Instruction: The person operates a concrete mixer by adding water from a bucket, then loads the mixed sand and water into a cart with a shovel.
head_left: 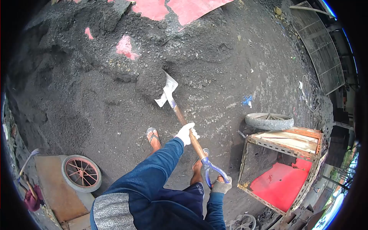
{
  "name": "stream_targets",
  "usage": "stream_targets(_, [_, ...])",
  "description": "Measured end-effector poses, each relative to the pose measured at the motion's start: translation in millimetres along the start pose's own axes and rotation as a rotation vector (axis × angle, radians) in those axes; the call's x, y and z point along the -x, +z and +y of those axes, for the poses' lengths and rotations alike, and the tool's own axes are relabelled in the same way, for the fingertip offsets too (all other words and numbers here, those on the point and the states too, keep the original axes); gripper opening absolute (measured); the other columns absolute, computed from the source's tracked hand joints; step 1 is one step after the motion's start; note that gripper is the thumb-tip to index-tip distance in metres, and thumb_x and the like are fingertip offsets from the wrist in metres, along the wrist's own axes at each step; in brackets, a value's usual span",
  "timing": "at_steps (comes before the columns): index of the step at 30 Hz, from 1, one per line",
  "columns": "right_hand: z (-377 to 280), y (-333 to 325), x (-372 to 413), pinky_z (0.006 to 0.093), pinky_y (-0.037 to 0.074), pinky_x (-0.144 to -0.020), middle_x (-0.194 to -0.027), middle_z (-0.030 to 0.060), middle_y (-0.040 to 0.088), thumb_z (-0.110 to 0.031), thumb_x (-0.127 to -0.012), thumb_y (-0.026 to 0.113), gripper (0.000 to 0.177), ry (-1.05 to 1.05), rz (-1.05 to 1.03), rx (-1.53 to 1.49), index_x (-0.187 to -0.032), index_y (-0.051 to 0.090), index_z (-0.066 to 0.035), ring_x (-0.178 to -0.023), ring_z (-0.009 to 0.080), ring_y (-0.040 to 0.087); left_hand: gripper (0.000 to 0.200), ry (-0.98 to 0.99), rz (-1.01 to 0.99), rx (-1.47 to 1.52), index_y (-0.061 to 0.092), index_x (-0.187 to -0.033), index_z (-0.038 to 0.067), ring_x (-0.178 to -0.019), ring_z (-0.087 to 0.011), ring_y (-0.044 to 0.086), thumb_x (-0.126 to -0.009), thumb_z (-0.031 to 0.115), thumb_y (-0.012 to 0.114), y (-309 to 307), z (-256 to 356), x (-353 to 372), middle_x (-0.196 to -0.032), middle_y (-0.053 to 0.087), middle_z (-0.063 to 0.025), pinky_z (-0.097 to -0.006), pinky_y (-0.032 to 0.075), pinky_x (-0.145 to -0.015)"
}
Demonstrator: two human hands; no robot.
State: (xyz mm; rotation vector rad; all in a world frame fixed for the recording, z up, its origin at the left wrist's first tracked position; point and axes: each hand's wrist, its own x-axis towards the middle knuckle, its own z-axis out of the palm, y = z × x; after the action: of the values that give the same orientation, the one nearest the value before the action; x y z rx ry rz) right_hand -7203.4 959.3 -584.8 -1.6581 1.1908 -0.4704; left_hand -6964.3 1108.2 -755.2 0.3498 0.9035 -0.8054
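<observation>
A shovel with a wooden shaft, a blue D-shaped grip and a pale metal blade lies diagonally across the head view. My left hand, in a white glove, is closed around the middle of its shaft. At the rear end, my right hand, in a greyish glove, grips the blue handle. Dark, gritty sand covers much of the blade, so its full outline is hidden. The blade is at the sand heap in front of my feet, which are in flip-flops.
To the right stands a metal-framed cart with a red-lined box and a tyred wheel. Another cart's red-spoked wheel is at left. Beyond it, a person holds a tool. Pink sheeting shows at the top.
</observation>
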Motion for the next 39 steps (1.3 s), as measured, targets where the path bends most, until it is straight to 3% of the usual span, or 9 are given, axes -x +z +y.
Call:
stream_targets(6, [82.9,68.5,1.1,0.0334,0.053,-0.069,-0.079,0.0078,0.069,-0.017,-0.078,0.078,0.024,-0.087,-0.432,0.158,-0.087,0.063,-0.001,-0.075,0.0165,0.067,0.027,0.434,0.205,0.144,0.050,-0.079,0.015,-0.053,-0.0224,0.051,-0.085,0.029,0.072,-93.5,82.4,73.8,-0.063,0.049,-0.0029,-0.0436,0.050,-0.054])
stream_targets(9, [-53.8,102.3,-22.8,0.0387,0.051,-0.080,-0.092,0.0136,0.069,-0.022,-0.074,0.081,0.027,-0.442,-0.724,0.107,-0.093,0.068,-0.007,-0.083,0.0312,0.068,0.042,0.660,0.098,0.107,0.051,-0.082,0.015,-0.069,-0.0231,0.054,-0.083,0.054,0.069,-70.4,116.8,132.4,-0.069,0.050,-0.0016,-0.0485,0.052,-0.075])
stream_targets(11, [-69.0,72.4,-38.1,0.0363,0.053,-0.073,-0.089,0.0119,0.069,-0.020,-0.074,0.082,0.028,-0.455,-0.530,0.145,-0.092,0.067,-0.005,-0.081,0.0263,0.068,0.039,0.561,0.254,0.163,0.052,-0.084,0.014,-0.071,-0.0260,0.056,-0.083,0.048,0.071,-26.3,73.6,128.6,-0.072,0.053,-0.0039,-0.0519,0.052,-0.078])
stream_targets(14, [11.8,-22.1,-66.2,0.0324,0.053,-0.071,-0.083,0.0080,0.067,-0.008,-0.080,0.075,0.019,0.229,-0.253,0.053,-0.091,0.062,-0.001,-0.077,0.0200,0.068,0.030,0.347,0.251,0.207,0.054,-0.086,0.013,-0.070,-0.0299,0.059,-0.084,0.035,0.074,-45.3,-38.4,40.1,-0.077,0.058,-0.0080,-0.0560,0.052,-0.078])
stream_targets(17, [177.0,-199.8,-73.4,0.0319,0.038,-0.038,-0.063,0.0050,0.058,-0.001,-0.078,0.068,0.008,0.341,0.186,0.202,-0.083,0.062,-0.003,-0.043,0.0149,0.050,0.028,-0.231,0.120,0.180,0.052,-0.086,0.014,-0.068,-0.0292,0.058,-0.084,0.030,0.075,-46.0,-198.8,-13.4,-0.076,0.053,-0.0073,-0.0563,0.053,-0.077])
stream_targets(23, [124.6,-322.6,-80.9,0.0418,0.056,-0.055,-0.092,0.0122,0.069,-0.011,-0.090,0.053,0.021,0.867,0.497,-0.077,-0.106,0.065,-0.002,-0.071,0.0274,0.068,0.037,-0.617,0.206,0.023,0.048,-0.097,0.009,-0.076,-0.0306,0.059,-0.085,0.033,0.074,-8.5,-368.4,-62.6,-0.082,0.051,-0.0101,-0.0576,0.056,-0.080])
stream_targets(26, [126.4,-150.0,-133.0,0.0366,0.035,-0.031,-0.051,0.0061,0.049,-0.004,-0.085,0.057,0.005,0.473,0.332,0.359,-0.081,0.056,-0.005,-0.033,0.0197,0.043,0.033,-0.368,0.220,-0.026,0.050,-0.089,0.009,-0.071,-0.0289,0.058,-0.085,0.030,0.074,1.8,-217.7,-122.6,-0.077,0.052,-0.0098,-0.0575,0.056,-0.079])
stream_targets(32, [125.0,11.0,-124.2,0.0334,0.052,-0.068,-0.078,0.0097,0.067,0.006,-0.075,0.066,0.011,0.107,0.137,0.450,-0.084,0.064,0.001,-0.072,0.0208,0.065,0.030,-0.099,0.099,0.046,0.050,-0.088,0.010,-0.068,-0.0266,0.055,-0.085,0.028,0.073,-29.8,-49.2,-133.0,-0.075,0.049,-0.0068,-0.0549,0.054,-0.080])
stream_targets(39, [123.4,49.3,-80.1,0.0306,0.053,-0.073,-0.085,0.0065,0.068,-0.001,-0.073,0.075,0.022,0.027,-0.199,0.142,-0.091,0.064,-0.001,-0.077,0.0172,0.065,0.032,0.399,0.126,0.125,0.048,-0.075,0.016,-0.053,-0.0227,0.050,-0.087,0.037,0.068,-63.2,13.8,10.3,-0.062,0.048,-0.0011,-0.0459,0.048,-0.060])
